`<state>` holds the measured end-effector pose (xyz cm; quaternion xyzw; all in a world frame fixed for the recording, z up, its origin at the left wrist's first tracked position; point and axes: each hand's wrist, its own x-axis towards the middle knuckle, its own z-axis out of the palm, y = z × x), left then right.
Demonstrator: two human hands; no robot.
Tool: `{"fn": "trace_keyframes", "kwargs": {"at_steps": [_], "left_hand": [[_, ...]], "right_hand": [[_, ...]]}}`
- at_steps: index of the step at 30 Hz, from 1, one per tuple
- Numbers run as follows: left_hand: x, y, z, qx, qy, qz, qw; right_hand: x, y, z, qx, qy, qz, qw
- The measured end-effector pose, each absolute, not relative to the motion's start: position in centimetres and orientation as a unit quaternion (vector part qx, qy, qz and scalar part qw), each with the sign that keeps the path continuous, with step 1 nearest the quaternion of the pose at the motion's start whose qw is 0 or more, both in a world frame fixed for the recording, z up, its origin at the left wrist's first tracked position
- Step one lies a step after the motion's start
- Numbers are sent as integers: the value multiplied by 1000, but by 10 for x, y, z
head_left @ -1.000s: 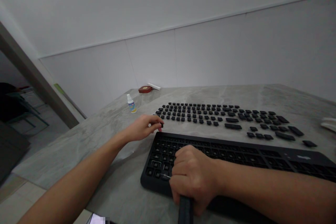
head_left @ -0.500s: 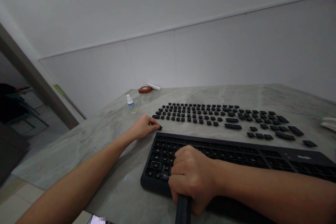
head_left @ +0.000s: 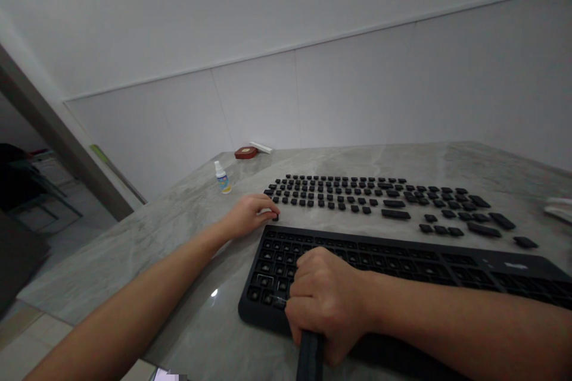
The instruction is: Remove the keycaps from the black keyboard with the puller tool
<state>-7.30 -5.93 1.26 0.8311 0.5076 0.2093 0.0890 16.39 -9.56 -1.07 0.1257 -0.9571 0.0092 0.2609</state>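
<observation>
My left hand point(head_left: 252, 214) rests on the table beyond the keyboard's left corner, its thumb and fingertips closed on a small black keycap point(head_left: 276, 218). My right hand point(head_left: 319, 303) is a fist over the left part of the black keyboard point(head_left: 388, 241). It grips a dark, flat-sided handle point(head_left: 310, 357) that sticks out toward me. The working end of that tool is hidden under the fist; a thin pale line shows just left of the knuckles. Many keyboard sockets are bare, with switches exposed. Loose keycaps point(head_left: 329, 190) lie in rows behind the keyboard.
A small white bottle point(head_left: 222, 178) stands left of the keycap rows. Farther back lie a reddish-brown case point(head_left: 245, 153) and a white flat item point(head_left: 261, 147) near the wall. At the right edge is a whitish object point(head_left: 558, 208). A bright screen point(head_left: 165, 375) shows below the table's front edge.
My left hand has shifted slightly to the right, fingertips now over the keycap. My right hand keeps its grip on the handle, almost unmoved.
</observation>
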Motion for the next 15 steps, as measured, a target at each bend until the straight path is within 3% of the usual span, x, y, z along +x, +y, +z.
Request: {"fn": "trace_keyframes", "kwargs": {"at_steps": [15], "left_hand": [[-81, -51, 9, 823, 535, 188, 35]], "right_hand": [[164, -94, -12, 129, -954, 24, 268]]}}
